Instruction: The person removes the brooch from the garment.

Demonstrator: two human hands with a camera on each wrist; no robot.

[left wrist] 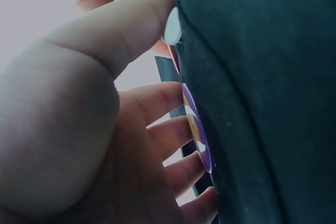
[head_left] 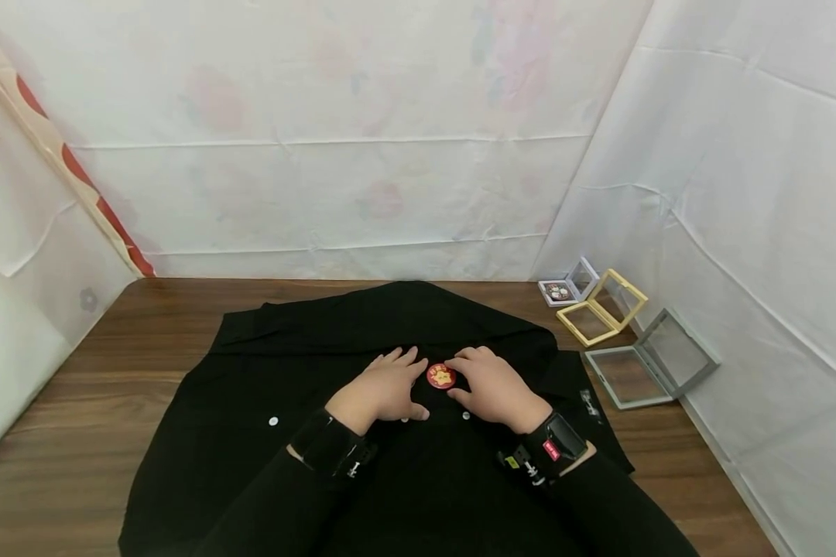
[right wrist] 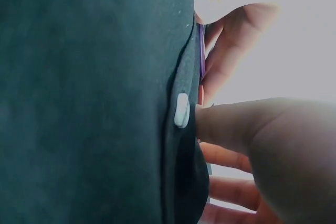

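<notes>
A black garment (head_left: 418, 480) with white buttons lies spread on the wooden table. On it sits a round red badge (head_left: 441, 377) with a yellow figure, between the two hands. The left hand (head_left: 385, 391) rests palm down left of it, fingers spread and fairly straight. In the left wrist view its fingertips lie on a purple, white and yellow round badge (left wrist: 195, 127), hidden under the hand from above. The right hand (head_left: 495, 387) lies on the cloth to the right, its index finger and thumb at the red badge's edge. A white button (right wrist: 182, 110) shows beside the right thumb.
Three hinged frames stand opened at the right by the white cloth wall: a small white one (head_left: 559, 292) with a picture-like item, a yellow one (head_left: 588, 322) and a larger grey one (head_left: 630, 377). White sheets enclose the table's back and sides.
</notes>
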